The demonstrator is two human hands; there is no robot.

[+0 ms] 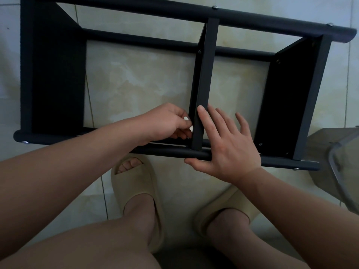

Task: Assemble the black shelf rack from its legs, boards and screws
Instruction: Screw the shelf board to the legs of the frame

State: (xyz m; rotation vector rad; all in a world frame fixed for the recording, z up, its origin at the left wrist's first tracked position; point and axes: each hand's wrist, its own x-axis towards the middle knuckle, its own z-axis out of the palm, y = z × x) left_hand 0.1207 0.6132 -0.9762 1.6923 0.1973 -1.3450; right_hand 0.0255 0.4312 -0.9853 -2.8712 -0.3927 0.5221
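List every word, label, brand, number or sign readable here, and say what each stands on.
None: no text can be read anywhere in this view.
The black metal shelf rack, its narrow black middle board and its silver screw heads bear no marks; the beige foam slippers and the clear plastic container at the right edge show no label.

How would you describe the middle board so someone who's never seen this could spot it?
A black rack lies on its side on the tiled floor. Of three boards between its legs, the middle board is seen edge-on as a thin strip, while the outer two show broad faces. Its near end sits between the left hand and right hand.
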